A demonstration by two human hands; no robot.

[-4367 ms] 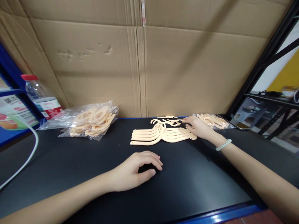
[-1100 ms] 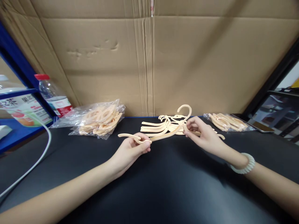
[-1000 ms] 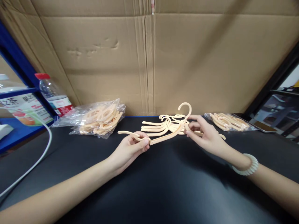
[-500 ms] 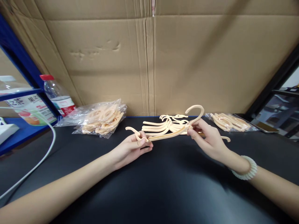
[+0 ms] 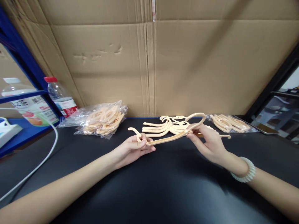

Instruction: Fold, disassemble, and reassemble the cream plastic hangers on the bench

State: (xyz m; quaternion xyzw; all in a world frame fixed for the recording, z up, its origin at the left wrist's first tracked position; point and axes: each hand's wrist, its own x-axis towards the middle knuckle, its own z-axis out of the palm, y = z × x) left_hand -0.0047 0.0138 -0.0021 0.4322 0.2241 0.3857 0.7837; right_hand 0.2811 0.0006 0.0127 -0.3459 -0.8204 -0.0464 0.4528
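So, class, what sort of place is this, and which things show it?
Probably a workshop or storeroom bench: a black table with stacked hangers and clear bags of plastic pieces on it, and tall cardboard standing behind.

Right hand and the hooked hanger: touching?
Touching. The head view shows the right hand gripping the hanger near the base of its hook.

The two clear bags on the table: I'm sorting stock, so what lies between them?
In the head view, loose hangers lie between the left bag and the right bag; the held hanger and right hand partly cover them.
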